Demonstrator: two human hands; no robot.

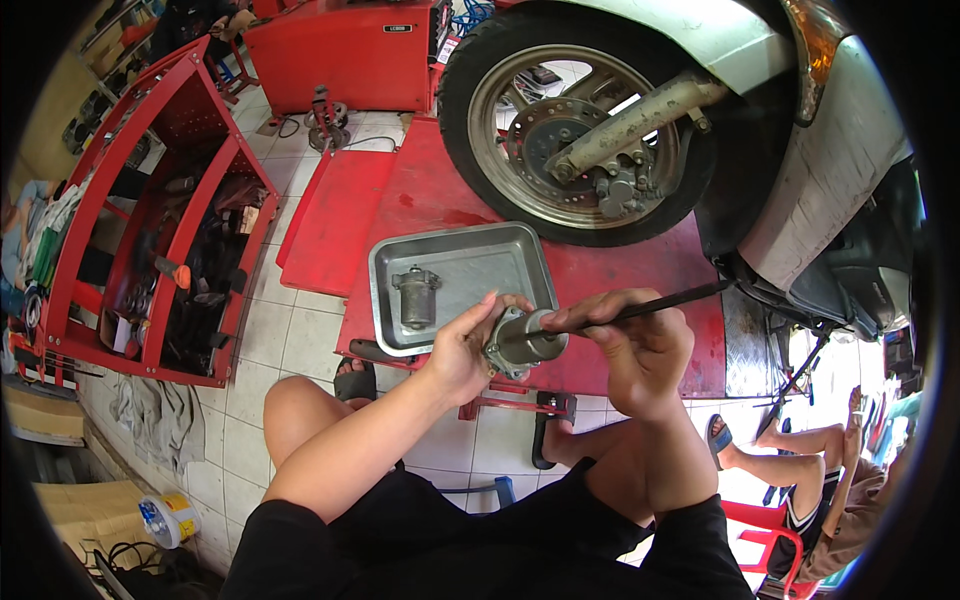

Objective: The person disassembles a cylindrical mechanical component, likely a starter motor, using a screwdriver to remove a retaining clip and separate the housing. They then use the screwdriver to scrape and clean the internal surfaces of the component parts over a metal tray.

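Observation:
My left hand (467, 345) is closed around a small grey metal starter motor (524, 338), a cylinder with a flanged end, held above the near right corner of a metal tray (385, 262). Pinched in my right hand (640, 350) is a thin black rod (672, 301), which slants up to the right. Its working end meets the cylinder's right side, partly covered by my fingers, so I cannot tell what kind of tool it is. A second, similar starter motor (416, 297) stands in the left part of the tray.
The tray rests on a red platform (420, 190), beneath a scooter's front wheel (575, 140). A dark-handled tool (378, 352) lies by the tray's near edge. At left stands a red tool cart (165, 250); at far right another person sits on a red chair (775, 535).

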